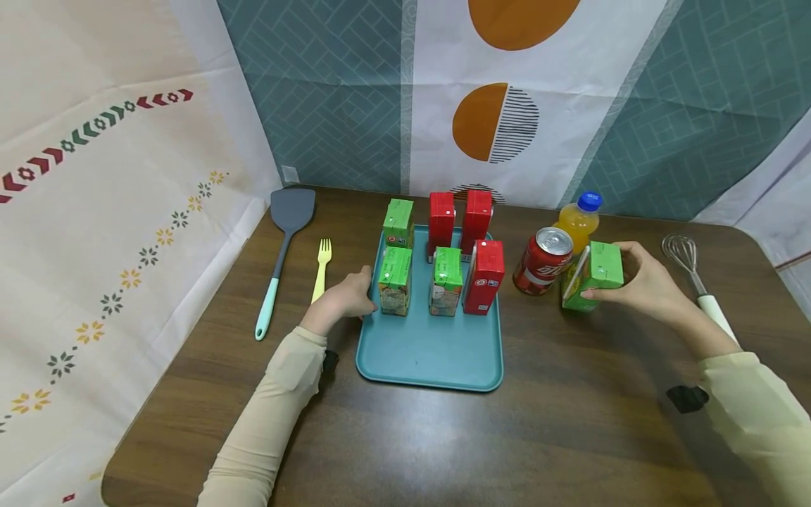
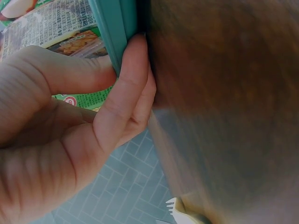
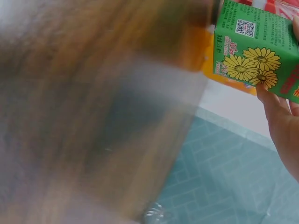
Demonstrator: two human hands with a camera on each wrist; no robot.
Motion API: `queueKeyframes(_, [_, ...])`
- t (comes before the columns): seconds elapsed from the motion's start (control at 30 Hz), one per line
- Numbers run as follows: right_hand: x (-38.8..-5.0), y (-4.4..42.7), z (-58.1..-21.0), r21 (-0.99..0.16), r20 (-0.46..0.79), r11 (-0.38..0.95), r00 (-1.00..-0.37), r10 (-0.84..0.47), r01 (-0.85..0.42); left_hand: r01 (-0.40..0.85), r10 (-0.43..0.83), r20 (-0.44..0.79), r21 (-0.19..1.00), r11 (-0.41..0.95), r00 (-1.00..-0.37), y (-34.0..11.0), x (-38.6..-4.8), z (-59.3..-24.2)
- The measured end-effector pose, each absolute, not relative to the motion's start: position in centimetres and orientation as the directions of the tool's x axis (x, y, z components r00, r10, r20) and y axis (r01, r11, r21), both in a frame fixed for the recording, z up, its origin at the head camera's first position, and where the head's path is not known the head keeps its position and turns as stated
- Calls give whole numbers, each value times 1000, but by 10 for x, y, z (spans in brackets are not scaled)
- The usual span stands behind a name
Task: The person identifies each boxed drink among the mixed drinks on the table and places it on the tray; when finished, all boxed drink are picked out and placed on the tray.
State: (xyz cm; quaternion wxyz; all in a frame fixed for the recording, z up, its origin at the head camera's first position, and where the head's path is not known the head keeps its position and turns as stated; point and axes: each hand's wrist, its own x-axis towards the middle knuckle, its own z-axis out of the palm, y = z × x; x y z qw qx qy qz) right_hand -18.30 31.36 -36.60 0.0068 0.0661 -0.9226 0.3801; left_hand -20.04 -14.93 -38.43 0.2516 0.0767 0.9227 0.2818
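Observation:
My left hand (image 1: pixel 350 294) pinches the left rim of the teal tray (image 1: pixel 431 359), thumb on the inside and fingers outside, as the left wrist view shows. On the tray stand several upright drink cartons, among them a green carton (image 1: pixel 395 282) close to that hand, another green carton (image 1: pixel 446 282) and a red carton (image 1: pixel 484 278). Right of the tray, my right hand (image 1: pixel 646 282) grips a green drink carton with yellow flowers (image 3: pixel 252 60) between thumb and fingers. A red soda can (image 1: pixel 541 264) stands just left of this carton, and an orange juice bottle (image 1: pixel 578 222) behind it.
A grey spatula (image 1: pixel 285 239) with a mint handle and a yellow fork (image 1: pixel 322 264) lie left of the tray. At the right lies a whisk (image 1: pixel 693 271) with a white handle. A patterned cloth (image 1: pixel 342 105) hangs behind the wooden table (image 1: pixel 570 422).

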Motion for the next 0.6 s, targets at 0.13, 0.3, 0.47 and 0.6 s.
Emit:
queueKeyframes(0.13, [-175, 312, -358, -768, 122, 619, -986, -109, -164, 5, 287, -417, 560, 829, -862, -149, -200, -385])
queueKeyframes(0.3, [-163, 311, -352, -793, 181, 570, -977, -113, -213, -1, 280, -421, 556, 831, -862, -149, -201, -385])
queueKeyframes(0.47, [-148, 304, -344, -801, 217, 547, -969, -116, -245, -1, 285, -422, 561, 828, -861, -149, -200, -384])
queueKeyframes(0.6, [-134, 293, -338, -796, 236, 544, -964, -123, -264, 0, 286, -423, 560, 828, -860, -149, -200, -384])
